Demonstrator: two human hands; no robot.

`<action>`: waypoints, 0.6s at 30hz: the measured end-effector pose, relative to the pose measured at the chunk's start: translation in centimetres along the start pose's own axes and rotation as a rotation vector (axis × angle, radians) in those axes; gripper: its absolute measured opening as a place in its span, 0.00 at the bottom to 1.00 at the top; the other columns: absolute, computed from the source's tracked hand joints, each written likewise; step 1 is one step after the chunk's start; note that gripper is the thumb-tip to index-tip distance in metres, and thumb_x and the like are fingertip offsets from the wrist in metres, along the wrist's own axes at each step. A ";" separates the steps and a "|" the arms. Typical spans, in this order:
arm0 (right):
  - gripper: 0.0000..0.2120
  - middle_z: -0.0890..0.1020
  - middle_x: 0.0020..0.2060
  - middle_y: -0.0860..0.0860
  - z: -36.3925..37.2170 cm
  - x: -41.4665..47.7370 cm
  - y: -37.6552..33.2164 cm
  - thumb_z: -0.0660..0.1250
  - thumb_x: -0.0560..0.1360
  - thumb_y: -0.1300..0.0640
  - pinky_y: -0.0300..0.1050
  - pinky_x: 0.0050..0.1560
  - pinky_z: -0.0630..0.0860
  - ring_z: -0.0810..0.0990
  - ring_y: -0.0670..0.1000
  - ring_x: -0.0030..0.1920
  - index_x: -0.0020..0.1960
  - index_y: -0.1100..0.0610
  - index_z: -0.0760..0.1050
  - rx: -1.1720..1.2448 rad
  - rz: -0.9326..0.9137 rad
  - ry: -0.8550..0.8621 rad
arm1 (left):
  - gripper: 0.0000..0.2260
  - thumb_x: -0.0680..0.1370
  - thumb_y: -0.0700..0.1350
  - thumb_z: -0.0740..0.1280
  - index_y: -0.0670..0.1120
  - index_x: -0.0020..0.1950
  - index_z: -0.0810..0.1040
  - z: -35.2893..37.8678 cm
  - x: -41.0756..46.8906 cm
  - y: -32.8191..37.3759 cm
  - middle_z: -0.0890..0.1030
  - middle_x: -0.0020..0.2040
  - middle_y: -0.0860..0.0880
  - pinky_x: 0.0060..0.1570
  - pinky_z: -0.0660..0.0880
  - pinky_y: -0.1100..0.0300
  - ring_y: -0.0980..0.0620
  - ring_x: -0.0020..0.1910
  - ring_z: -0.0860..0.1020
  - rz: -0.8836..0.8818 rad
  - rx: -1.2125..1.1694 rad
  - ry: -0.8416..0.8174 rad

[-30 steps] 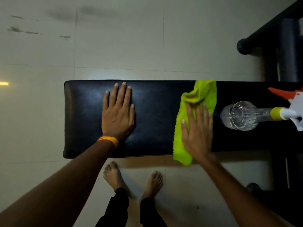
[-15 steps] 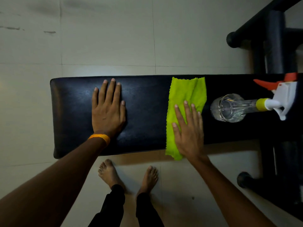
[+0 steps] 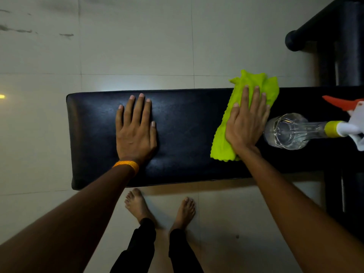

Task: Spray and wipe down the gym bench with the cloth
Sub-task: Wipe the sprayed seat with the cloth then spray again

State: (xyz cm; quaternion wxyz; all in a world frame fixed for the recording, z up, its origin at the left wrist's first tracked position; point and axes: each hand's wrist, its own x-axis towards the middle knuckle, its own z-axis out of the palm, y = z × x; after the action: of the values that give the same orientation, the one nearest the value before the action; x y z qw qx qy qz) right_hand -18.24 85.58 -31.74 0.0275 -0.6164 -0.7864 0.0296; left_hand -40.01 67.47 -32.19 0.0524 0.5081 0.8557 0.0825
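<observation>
Floor: pale tiles (image 3: 137, 46) are being crossed by thin grout lines and a few dark scuffs beyond the far edge of the bench.
Bench: the black padded gym bench (image 3: 187, 134) is being shown lying across the view; its right end is being cut off by the frame.
Left hand: the left hand (image 3: 136, 131) is being pressed flat on the bench pad, fingers spread and released, nothing gripped; an orange band (image 3: 127, 165) is being worn at the wrist.
Right hand: the right hand (image 3: 246, 123) is being laid palm-down on the cloth, fingers extended, not clenched.
Cloth: the lime-green cloth (image 3: 222, 140) is being held against the bench, its top overhanging the far edge.
Spray bottle: the clear spray bottle (image 3: 287, 132) is being left lying on the bench just right of the cloth; its nozzle is being cropped.
Dark frame: black tubing (image 3: 334, 36) beyond the bench's right end is being lost in shadow.
Change: compared with half a second ago, the cloth and right hand are being seen farther toward the far edge.
</observation>
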 end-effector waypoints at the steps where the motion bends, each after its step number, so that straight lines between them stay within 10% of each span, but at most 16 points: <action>1: 0.26 0.60 0.80 0.54 0.1 1.0 -0.4 0.49 0.83 0.48 0.59 0.79 0.51 0.56 0.59 0.80 0.80 0.50 0.59 0.005 0.052 0.016 | 0.27 0.83 0.50 0.52 0.44 0.81 0.58 0.0 0.0 0.0 0.58 0.82 0.43 0.79 0.49 0.43 0.43 0.81 0.54 0.001 0.002 0.001; 9: 0.22 0.76 0.68 0.55 0.3 3.5 -1.9 0.51 0.80 0.51 0.63 0.76 0.57 0.66 0.62 0.75 0.69 0.55 0.73 -0.009 -0.053 -0.013 | 0.27 0.82 0.50 0.53 0.44 0.81 0.58 0.2 0.0 0.1 0.58 0.82 0.43 0.79 0.48 0.43 0.43 0.81 0.54 -0.003 0.022 0.005; 18: 0.27 0.55 0.82 0.53 -1.9 -9.5 3.3 0.51 0.84 0.49 0.60 0.80 0.52 0.50 0.57 0.82 0.82 0.52 0.54 0.008 -0.398 -0.162 | 0.28 0.81 0.51 0.53 0.44 0.81 0.58 -0.1 0.2 0.2 0.58 0.81 0.43 0.79 0.50 0.42 0.43 0.81 0.55 -0.014 0.037 -0.008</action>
State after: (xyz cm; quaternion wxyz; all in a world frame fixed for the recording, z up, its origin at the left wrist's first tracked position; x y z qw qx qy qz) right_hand -12.60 77.12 -30.17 -0.0280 -0.4445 -0.8921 0.0761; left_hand -39.95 67.69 -32.10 0.0473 0.5032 0.8605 0.0642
